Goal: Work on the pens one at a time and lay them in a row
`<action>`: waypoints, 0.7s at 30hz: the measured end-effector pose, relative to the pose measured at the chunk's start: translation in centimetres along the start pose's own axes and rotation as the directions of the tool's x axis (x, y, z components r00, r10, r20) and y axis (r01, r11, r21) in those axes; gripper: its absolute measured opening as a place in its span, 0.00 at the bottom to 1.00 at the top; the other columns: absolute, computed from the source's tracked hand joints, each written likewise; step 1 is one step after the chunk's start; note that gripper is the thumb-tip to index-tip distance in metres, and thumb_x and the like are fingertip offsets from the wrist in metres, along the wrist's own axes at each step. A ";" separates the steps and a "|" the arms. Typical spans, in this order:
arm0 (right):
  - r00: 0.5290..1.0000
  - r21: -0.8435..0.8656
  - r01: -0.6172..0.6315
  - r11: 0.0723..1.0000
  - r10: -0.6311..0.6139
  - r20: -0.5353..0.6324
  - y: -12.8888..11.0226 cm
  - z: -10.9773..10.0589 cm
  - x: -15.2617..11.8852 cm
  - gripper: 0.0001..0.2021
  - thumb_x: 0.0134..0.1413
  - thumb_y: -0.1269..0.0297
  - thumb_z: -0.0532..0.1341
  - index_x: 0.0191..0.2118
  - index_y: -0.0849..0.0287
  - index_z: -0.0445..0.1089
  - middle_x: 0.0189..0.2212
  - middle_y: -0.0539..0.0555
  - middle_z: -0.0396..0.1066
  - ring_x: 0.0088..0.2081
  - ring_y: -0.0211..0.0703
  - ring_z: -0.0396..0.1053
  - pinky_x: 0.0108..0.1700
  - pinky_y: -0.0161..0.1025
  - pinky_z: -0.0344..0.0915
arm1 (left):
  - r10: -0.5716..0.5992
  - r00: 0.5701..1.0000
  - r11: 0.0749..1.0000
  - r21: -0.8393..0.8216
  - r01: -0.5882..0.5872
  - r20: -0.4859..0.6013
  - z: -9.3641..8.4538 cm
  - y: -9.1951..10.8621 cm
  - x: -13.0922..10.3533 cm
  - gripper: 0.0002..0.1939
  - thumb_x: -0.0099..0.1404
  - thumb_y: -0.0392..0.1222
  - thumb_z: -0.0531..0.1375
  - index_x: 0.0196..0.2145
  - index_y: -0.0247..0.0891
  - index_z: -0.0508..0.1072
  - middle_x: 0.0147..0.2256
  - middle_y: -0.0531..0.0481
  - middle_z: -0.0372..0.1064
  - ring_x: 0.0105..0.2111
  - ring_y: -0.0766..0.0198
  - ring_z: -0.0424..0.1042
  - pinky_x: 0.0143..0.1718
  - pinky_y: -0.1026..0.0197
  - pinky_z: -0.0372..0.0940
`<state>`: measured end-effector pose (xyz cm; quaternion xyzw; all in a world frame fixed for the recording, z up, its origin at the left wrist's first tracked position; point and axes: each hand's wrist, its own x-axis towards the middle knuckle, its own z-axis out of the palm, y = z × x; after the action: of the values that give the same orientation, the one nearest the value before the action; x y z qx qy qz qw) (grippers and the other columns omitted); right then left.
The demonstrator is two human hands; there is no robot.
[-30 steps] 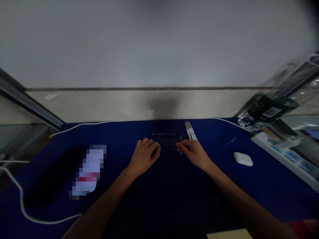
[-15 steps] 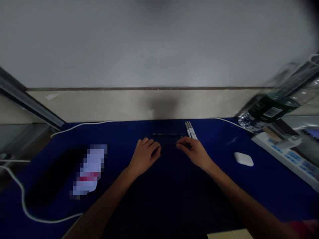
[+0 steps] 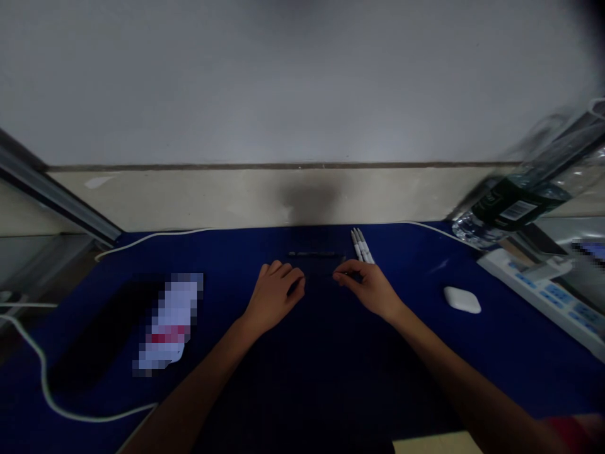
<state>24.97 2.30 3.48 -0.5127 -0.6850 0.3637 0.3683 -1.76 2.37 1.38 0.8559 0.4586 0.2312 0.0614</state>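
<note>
**Bare left hand and bare right hand sit apart at mid-frame over a dark blue desktop**

Both hands curl, thumbs near forefingers; the gap between them is too dark to tell what they hold. Just beyond it lies a slim, dark, pen-like stick. Three white pens with grey tips lie side by side above the right hand. Right of centre rests a white, rounded plastic case; at the right edge, a white power strip with blue sockets and, above it, a clear plastic bottle with a green label. A pixelated, pale rectangular object lies at left.
</note>
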 end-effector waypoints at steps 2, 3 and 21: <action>0.999 -0.012 -0.018 1.000 0.019 0.037 0.0 0.0 -0.1 0.20 0.71 0.47 0.64 0.31 0.54 0.81 0.26 0.53 0.78 0.28 0.45 0.74 0.33 0.42 0.66 | 0.001 1.000 1.000 0.001 -0.001 0.007 0.0 0.0 0.0 0.10 0.82 0.40 0.56 0.44 0.42 0.78 0.38 0.50 0.77 0.41 0.53 0.69 0.45 0.50 0.58; 0.998 -0.017 -0.028 0.999 0.029 0.055 0.0 -0.1 -0.1 0.23 0.73 0.47 0.62 0.29 0.54 0.80 0.23 0.52 0.76 0.26 0.44 0.71 0.31 0.42 0.64 | 0.003 1.000 1.000 0.001 -0.003 0.011 0.0 0.1 0.0 0.10 0.82 0.40 0.56 0.44 0.42 0.78 0.38 0.50 0.77 0.41 0.53 0.69 0.45 0.50 0.58; 0.974 -0.061 0.022 0.998 -0.008 0.224 -1.2 1.6 -0.9 0.20 0.76 0.58 0.60 0.29 0.53 0.79 0.25 0.53 0.78 0.29 0.46 0.76 0.37 0.42 0.70 | 0.096 0.995 0.994 0.055 -0.097 0.025 1.0 1.3 -0.5 0.15 0.88 0.47 0.52 0.48 0.41 0.76 0.40 0.49 0.76 0.42 0.53 0.69 0.43 0.50 0.57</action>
<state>23.24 0.98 3.69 -0.4746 -0.7372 0.3945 0.2752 -0.58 1.35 0.75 0.8810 0.4222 0.2112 0.0314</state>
